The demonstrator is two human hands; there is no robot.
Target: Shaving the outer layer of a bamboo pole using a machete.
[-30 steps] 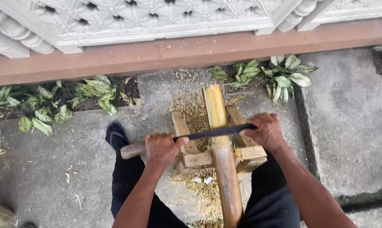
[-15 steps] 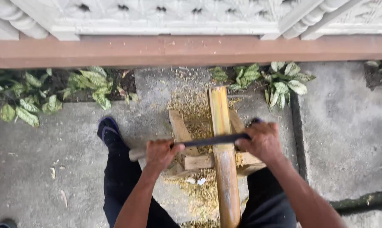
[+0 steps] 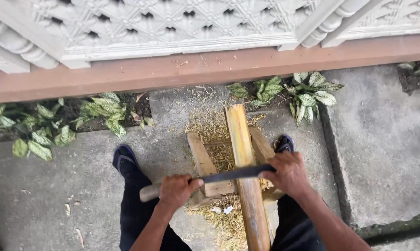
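Nearest, both hands grip one long dark blade (image 3: 233, 175) laid crosswise over a yellow bamboo pole (image 3: 245, 176): left hand (image 3: 176, 190) closed round the pale wooden handle (image 3: 149, 192), right hand (image 3: 289, 174) closed over the blade's far end, just right of the pole. Pole's long axis runs away from the person toward the wall, blade sits square across it, pole between the two hands, resting on a low wooden stand (image 3: 205, 162) amid shavings (image 3: 214, 128). Beyond: feet in dark sandals (image 3: 124, 158), leafy plants (image 3: 307, 93), reddish ledge (image 3: 196, 69).

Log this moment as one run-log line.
left hand: grips knife handle | right hand: grips blade tip | blade: across bamboo pole | pole: on wooden stand
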